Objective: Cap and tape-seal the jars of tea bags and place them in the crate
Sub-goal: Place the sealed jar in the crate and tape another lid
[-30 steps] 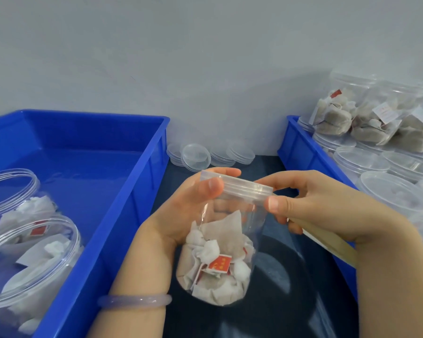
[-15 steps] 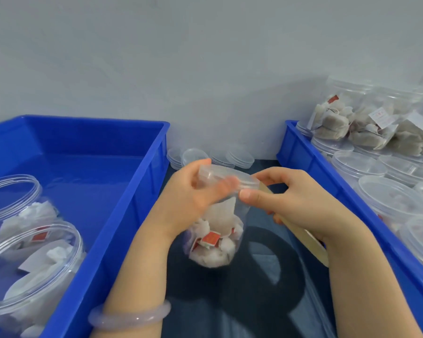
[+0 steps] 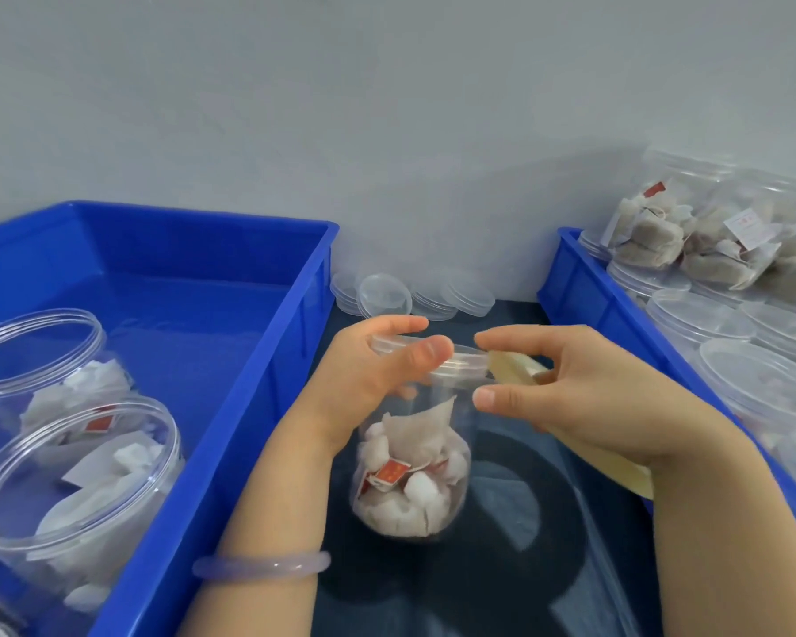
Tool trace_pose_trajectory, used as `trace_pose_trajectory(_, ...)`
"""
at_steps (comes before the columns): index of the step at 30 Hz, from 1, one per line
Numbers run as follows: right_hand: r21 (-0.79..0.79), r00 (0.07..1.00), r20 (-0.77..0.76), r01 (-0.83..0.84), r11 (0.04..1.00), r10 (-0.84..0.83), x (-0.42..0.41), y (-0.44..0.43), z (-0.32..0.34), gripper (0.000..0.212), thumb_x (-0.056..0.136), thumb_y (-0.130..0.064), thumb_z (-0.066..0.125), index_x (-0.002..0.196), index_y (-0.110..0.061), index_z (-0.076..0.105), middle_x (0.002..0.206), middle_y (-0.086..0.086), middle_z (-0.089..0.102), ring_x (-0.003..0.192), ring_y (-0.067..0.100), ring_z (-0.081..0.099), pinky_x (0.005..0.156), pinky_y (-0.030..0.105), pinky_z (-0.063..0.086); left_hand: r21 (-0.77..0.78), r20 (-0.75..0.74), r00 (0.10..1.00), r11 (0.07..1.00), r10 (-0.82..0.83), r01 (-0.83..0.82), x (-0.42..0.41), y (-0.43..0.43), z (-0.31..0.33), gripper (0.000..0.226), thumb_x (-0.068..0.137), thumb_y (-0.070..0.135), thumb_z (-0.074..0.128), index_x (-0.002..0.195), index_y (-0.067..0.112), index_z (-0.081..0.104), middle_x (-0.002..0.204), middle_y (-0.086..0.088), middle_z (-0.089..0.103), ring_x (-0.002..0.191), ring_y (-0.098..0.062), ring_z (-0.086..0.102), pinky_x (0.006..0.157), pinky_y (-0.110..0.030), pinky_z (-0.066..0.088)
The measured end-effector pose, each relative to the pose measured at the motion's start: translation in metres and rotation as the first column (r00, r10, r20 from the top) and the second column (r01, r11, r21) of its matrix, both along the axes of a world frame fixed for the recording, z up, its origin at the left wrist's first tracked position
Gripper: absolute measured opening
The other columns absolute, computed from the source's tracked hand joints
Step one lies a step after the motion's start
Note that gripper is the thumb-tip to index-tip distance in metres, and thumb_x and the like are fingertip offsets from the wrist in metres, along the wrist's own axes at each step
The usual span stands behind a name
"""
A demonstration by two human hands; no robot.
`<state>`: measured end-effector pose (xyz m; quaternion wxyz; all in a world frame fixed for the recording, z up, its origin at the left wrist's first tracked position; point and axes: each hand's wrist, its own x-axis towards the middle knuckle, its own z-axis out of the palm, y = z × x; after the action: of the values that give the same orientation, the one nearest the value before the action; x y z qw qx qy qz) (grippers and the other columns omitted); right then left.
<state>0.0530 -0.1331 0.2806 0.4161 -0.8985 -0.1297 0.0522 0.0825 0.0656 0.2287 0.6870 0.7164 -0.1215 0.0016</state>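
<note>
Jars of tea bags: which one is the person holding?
The jar between the two blue crates: the left hand grips its lid, the right hand holds tape at its rim. The other jars sit in the crates, untouched.

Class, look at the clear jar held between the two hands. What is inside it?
White tea bags heaped at the bottom of the jar, one with a red tag. The left hand covers the jar's upper left side; bags behind the front ones are hidden.
</note>
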Motion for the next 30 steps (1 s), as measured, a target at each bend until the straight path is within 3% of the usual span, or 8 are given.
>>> trace_pose_trajectory(2,-0.004,0.999,-0.018,0.03,1.0,-0.03,-0.002,-0.005,0.003,0.09,0.033,-0.073,0.067,0.118,-0.044,0.06,0.101,-0.028,0.065,0.075,-0.006,0.058,0.078,0.021,0.045,0.016,0.012,0.999,0.998,-0.053,0.053,-0.001,-0.001,0.003,0.104,0.033,0.078,0.076,0.117,0.019,0.061,0.092,0.008,0.074,0.084,-0.013,0.071,0.071,-0.031,0.059)
trace_pose_trajectory(7,0.049,0.996,-0.092,-0.011,0.999,0.016,-0.004,-0.008,0.003,0.079,0.039,-0.075,0.063,0.111,-0.042,0.064,0.072,-0.026,0.067,0.069,-0.003,0.065,0.069,0.024,0.048,-0.033,0.027,0.996,0.996,-0.086,0.087,-0.003,-0.003,0.007,0.104,0.033,0.082,0.074,0.116,0.02,0.063,0.099,-0.003,0.073,0.087,-0.017,0.07,0.067,-0.026,0.054)
trace_pose_trajectory(13,0.051,1.0,-0.021,-0.021,0.998,0.022,-0.003,-0.003,0.004,0.058,0.045,-0.076,0.057,0.094,-0.047,0.066,0.078,-0.031,0.065,0.072,-0.011,0.061,0.068,0.022,0.046,-0.058,0.03,0.985,0.984,-0.167,0.169,-0.007,-0.002,0.011,0.1,0.039,0.082,0.073,0.117,0.02,0.062,0.11,-0.017,0.068,0.087,-0.022,0.07,0.069,-0.029,0.054)
trace_pose_trajectory(17,0.054,1.0,-0.012,0.003,0.999,-0.002,-0.002,-0.002,0.001,0.057,0.048,-0.076,0.054,0.093,-0.043,0.068,0.072,-0.026,0.065,0.068,-0.008,0.061,0.069,0.027,0.051,-0.089,-0.053,0.974,0.973,-0.22,0.215,-0.008,-0.002,0.008,0.119,0.031,0.081,0.076,0.13,0.02,0.05,0.119,-0.015,0.065,0.099,-0.028,0.069,0.077,-0.034,0.056)
trace_pose_trajectory(22,0.094,1.0,0.006,0.015,0.995,-0.015,-0.002,-0.002,0.001,0.056,0.048,-0.074,0.056,0.092,-0.041,0.068,0.077,-0.024,0.067,0.066,-0.007,0.061,0.068,0.026,0.049,0.048,-0.024,0.992,0.991,-0.121,0.122,-0.008,0.0,0.013,0.109,0.029,0.067,0.085,0.127,0.036,0.05,0.115,0.0,0.067,0.104,-0.016,0.066,0.088,-0.035,0.055)
trace_pose_trajectory(25,0.07,1.0,0.004,-0.001,0.998,0.001,-0.002,-0.003,0.003,0.051,0.047,-0.077,0.063,0.088,-0.047,0.066,0.078,-0.027,0.066,0.065,-0.01,0.06,0.066,0.022,0.047,0.064,0.037,0.997,0.996,-0.066,0.063,-0.006,0.003,0.012,0.095,0.041,0.051,0.084,0.127,0.038,0.048,0.097,0.007,0.073,0.094,-0.011,0.069,0.078,-0.026,0.056)
trace_pose_trajectory(27,0.063,0.998,-0.037,-0.044,0.997,0.046,-0.003,-0.006,0.004,0.052,0.045,-0.074,0.076,0.09,-0.05,0.066,0.079,-0.024,0.068,0.063,-0.01,0.06,0.066,0.021,0.045,0.028,0.032,0.995,0.995,-0.097,0.096,-0.007,0.004,0.011,0.097,0.041,0.046,0.086,0.129,0.035,0.047,0.094,-0.002,0.074,0.091,-0.017,0.071,0.078,-0.027,0.055)
trace_pose_trajectory(30,0.061,0.99,-0.096,-0.1,0.993,0.105,-0.005,-0.011,0.005,0.065,0.037,-0.066,0.078,0.099,-0.056,0.062,0.086,-0.006,0.073,0.069,0.006,0.065,0.072,0.04,0.056,-0.084,-0.007,0.988,0.985,-0.153,0.152,-0.008,0.006,0.01,0.108,0.032,0.056,0.091,0.128,0.029,0.051,0.096,-0.013,0.073,0.093,-0.029,0.07,0.082,-0.034,0.056)
